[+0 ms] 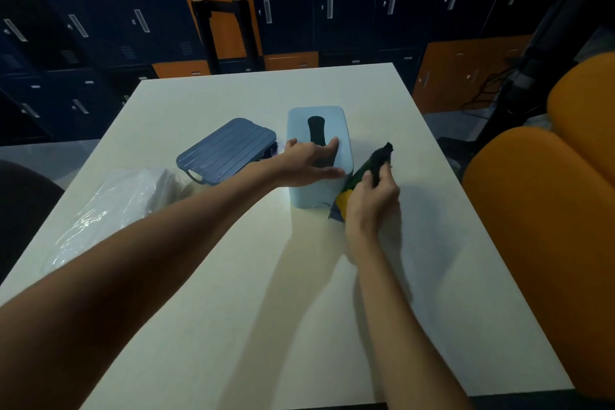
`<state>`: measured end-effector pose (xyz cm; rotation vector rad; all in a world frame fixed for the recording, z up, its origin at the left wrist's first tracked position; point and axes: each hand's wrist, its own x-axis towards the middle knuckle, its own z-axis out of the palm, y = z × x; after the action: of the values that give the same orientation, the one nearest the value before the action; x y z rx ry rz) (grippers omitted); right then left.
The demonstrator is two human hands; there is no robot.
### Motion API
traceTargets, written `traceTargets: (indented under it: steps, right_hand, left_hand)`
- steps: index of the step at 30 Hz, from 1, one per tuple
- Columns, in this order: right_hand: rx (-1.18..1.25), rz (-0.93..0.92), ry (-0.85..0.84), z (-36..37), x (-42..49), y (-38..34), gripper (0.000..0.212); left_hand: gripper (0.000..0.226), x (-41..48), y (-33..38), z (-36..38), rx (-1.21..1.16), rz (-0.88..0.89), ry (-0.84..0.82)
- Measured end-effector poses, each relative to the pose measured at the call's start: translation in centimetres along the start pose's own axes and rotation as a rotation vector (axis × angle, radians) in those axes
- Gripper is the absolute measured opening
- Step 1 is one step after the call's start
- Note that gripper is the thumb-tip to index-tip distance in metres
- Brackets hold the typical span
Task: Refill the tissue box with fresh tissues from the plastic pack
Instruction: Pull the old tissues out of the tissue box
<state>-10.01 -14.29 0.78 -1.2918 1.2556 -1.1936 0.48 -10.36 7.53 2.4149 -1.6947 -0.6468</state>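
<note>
Left hand (307, 160) spread flat on the tissue box (318, 156) mid-desk to steady it, right hand (369, 206) gripping a dark wrapper (366, 176) beside it, plastic pack (109, 210) waiting far left.

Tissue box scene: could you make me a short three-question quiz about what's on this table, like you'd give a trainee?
1. True or false: the left hand rests on top of the light blue tissue box.
2. What does the right hand hold: (a) a clear bag, (b) a dark green and yellow wrapper, (c) a lid?
3. Which thing lies nearest the table's left edge?

Key
1. True.
2. b; it is beside the box, on its right.
3. The clear plastic pack; the ribbed blue lid lies between it and the box.
</note>
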Motion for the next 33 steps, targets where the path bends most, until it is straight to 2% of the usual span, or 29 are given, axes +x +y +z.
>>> traceTargets:
  steps: [3,7,10,13,19,24,28,33]
  right_hand:
    - [-0.037,-0.037,-0.020,0.8,-2.9,0.6,0.045]
    - [-0.120,-0.017,-0.175,-0.2,-7.3,2.3,0.039]
    - [-0.147,-0.014,-0.100,-0.2,-5.1,2.2,0.036]
    - [-0.080,0.014,-0.118,-0.5,-2.4,1.6,0.042]
    - [-0.035,0.031,0.026,-0.4,-0.5,1.8,0.041]
    - [-0.066,-0.077,-0.012,2.0,-5.2,1.6,0.028]
    - [-0.173,-0.043,-0.131,2.2,-7.3,2.6,0.030]
    - [-0.082,-0.029,0.067,0.9,-1.4,1.4,0.031]
  left_hand:
    - [0.064,0.1,-0.3,-0.1,-0.007,0.010,-0.001]
    - [0.064,0.6,-0.6,-0.1,0.009,0.028,-0.043]
    - [0.066,1.2,-0.8,-0.3,0.168,0.052,-0.088]
    - [0.068,1.9,-0.6,-0.6,0.266,0.065,-0.071]
    - [0.069,2.6,0.3,0.1,0.155,0.039,-0.011]
    - [0.066,2.1,1.0,-0.2,0.076,0.008,-0.010]
    - [0.067,2.5,0.2,-0.1,0.034,0.013,-0.038]
    - [0.060,3.3,-0.3,0.4,-0.016,0.052,-0.008]
